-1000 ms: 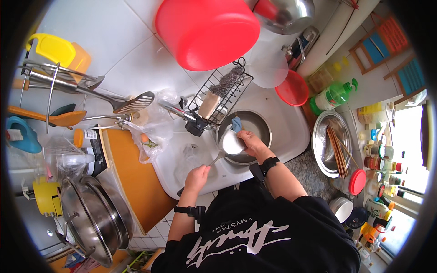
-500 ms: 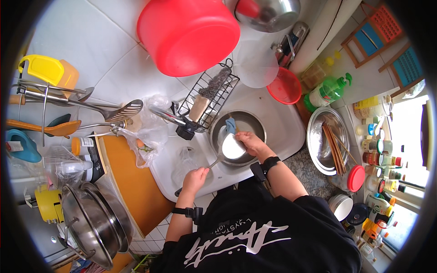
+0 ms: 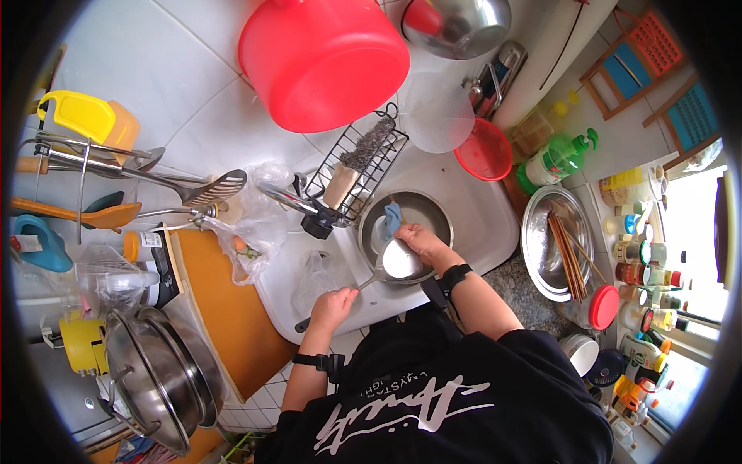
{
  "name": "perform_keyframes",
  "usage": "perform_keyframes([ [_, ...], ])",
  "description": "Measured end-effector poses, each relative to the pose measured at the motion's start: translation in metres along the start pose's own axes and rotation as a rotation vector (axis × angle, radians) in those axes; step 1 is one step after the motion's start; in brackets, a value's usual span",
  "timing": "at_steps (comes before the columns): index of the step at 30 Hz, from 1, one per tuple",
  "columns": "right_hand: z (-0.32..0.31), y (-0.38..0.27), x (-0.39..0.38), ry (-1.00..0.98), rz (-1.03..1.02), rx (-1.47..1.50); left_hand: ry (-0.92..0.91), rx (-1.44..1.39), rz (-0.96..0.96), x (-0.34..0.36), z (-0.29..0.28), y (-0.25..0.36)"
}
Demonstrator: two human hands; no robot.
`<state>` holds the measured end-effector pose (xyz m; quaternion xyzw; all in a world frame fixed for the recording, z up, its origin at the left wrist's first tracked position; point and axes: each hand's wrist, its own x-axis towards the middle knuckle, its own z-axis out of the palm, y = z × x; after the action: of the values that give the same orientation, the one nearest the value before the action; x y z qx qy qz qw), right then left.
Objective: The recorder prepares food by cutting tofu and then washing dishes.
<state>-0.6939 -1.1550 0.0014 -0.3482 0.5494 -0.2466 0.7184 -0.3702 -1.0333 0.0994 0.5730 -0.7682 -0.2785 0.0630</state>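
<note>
The left hand [image 3: 331, 306] is closed around the handle of a long metal utensil [image 3: 399, 261], whose broad, shiny head is held tilted over the near part of a round metal pan [image 3: 430, 223]; the dark end of the handle is left sticking out behind the fist. By the right hand [image 3: 421, 241] the far rim of the head is gripped with bent fingers, though what lies under the palm cannot be told. The pan is set in the right-hand basin of a white sink [image 3: 488, 220], and a crumpled blue cloth [image 3: 393, 217] is seen in it, just beside the right fingertips. In the left-hand basin a clear plastic bag [image 3: 315, 277] is lying. Behind the pan, a black wire rack [image 3: 392, 165] is filled with a grey scrubber [image 3: 367, 147] and a tan block [image 3: 341, 186]. By the right edge of the sink, a bundle of brown sticks [image 3: 568, 259] is leaned in a shiny metal bowl [image 3: 544, 269], and a red bowl [image 3: 484, 151] is placed at the sink's far corner, near a green pump bottle [image 3: 553, 163]. At the left, something orange and green is enclosed in a translucent bag [image 3: 255, 267], hung beside an orange-brown surface [image 3: 224, 301].
</note>
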Motion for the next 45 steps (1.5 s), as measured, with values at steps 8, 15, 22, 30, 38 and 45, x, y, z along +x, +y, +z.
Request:
perform_keyframes([
  [8,0.004,-0.018,-0.053,-0.095,-0.035,0.796,0.079,-0.255,-0.22,0.004,0.017,-0.005],
  [15,0.044,-0.014,-0.049,-0.04,-0.097,1.079,0.171,-0.288,-0.349,0.026,0.032,0.005],
  [22,0.052,-0.036,-0.041,0.031,-0.076,1.092,0.163,-0.31,-0.393,0.032,0.032,0.016],
  [30,0.057,-0.033,-0.037,0.093,-0.089,1.055,0.103,-0.376,-0.476,0.035,0.029,0.019],
  [38,0.054,-0.032,-0.03,0.129,-0.092,1.014,0.111,-0.374,-0.424,0.034,0.023,0.015],
  [45,0.046,-0.022,-0.022,0.253,-0.106,0.87,0.148,-0.305,-0.293,0.031,0.024,0.017],
])
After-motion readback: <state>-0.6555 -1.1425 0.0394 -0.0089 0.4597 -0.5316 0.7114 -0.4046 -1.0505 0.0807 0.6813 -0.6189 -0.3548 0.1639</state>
